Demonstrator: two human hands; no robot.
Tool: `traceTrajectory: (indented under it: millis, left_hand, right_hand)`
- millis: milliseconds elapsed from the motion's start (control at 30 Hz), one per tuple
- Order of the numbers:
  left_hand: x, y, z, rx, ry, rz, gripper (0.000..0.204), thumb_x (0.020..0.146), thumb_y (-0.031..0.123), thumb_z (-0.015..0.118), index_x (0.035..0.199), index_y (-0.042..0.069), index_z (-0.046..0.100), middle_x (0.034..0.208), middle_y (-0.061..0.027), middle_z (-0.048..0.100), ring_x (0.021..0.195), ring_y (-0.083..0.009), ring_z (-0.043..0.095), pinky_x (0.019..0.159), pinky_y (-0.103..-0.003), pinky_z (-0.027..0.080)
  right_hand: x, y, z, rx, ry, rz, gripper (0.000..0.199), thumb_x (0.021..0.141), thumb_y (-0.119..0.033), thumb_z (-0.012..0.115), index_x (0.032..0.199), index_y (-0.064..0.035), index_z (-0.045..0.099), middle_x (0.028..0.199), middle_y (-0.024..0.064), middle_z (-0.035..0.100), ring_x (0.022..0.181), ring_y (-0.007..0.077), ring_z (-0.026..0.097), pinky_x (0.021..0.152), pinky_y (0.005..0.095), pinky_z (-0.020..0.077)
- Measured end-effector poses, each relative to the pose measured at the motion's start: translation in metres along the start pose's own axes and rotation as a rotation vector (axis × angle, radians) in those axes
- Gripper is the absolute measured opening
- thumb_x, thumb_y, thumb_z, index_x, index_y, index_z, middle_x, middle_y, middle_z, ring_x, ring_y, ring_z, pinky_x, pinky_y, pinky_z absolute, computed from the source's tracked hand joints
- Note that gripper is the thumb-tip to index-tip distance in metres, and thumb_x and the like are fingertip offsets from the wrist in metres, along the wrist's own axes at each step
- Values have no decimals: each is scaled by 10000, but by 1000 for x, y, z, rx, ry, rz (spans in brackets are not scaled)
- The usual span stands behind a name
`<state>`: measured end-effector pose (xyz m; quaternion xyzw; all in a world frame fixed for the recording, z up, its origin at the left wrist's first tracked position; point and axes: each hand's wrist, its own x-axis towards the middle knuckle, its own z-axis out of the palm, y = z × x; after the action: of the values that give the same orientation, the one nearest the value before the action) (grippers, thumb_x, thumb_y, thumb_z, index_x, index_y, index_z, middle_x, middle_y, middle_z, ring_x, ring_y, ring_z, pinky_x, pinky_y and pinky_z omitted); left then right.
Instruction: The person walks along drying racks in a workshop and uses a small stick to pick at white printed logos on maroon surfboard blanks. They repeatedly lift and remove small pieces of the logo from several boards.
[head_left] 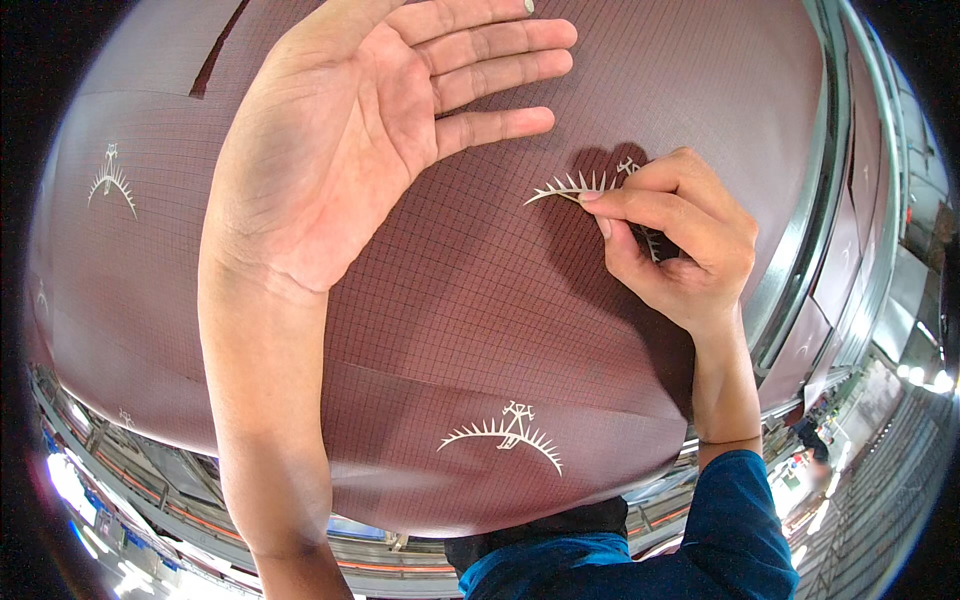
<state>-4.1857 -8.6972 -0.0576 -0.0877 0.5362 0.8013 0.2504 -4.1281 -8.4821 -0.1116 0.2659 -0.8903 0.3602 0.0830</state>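
Observation:
A reddish-brown cloth (450, 330) with a fine dark grid lies spread out below me, carrying pale arched, spiky motifs. My left hand (370, 130) is raised over it, palm showing and fingers stretched to the right, with nothing in the palm. The fingers of my right hand (685, 235) are pinched together at one pale motif (572, 187), covering its middle. Whatever sits between those fingertips is too small to make out. Nearer to me, another pale motif (508, 435) lies in full view on the cloth.
A third motif (112, 182) appears at the far left, below a dark slit-like mark (215, 55). Along the right side runs a metal rail (805, 240), with more of the patterned cloth beyond it. Bright lamps (930, 378) show at the right rim.

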Motion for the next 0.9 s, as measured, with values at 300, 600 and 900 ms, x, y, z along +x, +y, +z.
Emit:
traceTrajectory:
  millis: [300,600,900]
  left_hand:
    - [-3,0,-2,-1,13,1,716,1030,469,481,1365,-161,427,1347,-313,535,1321,-370,520,1082,-533,447]
    - [11,-10,-44,-477,-270,-98,696,1029,463,489,1351,-152,452,1339,-304,547,1313,-362,528,1073,-529,455]
    - [2,-3,-15,-191,-71,-55,681,1031,438,496,1376,-145,425,1348,-308,541,1293,-366,547,1049,-521,482]
  right_hand:
    - [1,-2,2,-11,-9,-18,304,637,59,778,900,-94,762,773,30,636,720,191,626,619,296,509]
    - [2,-4,2,-10,-5,-16,319,631,61,778,907,-97,761,771,29,633,714,191,622,618,296,505]
    - [0,-4,0,27,-3,25,303,652,64,778,913,-90,768,789,44,646,733,178,631,638,277,506]
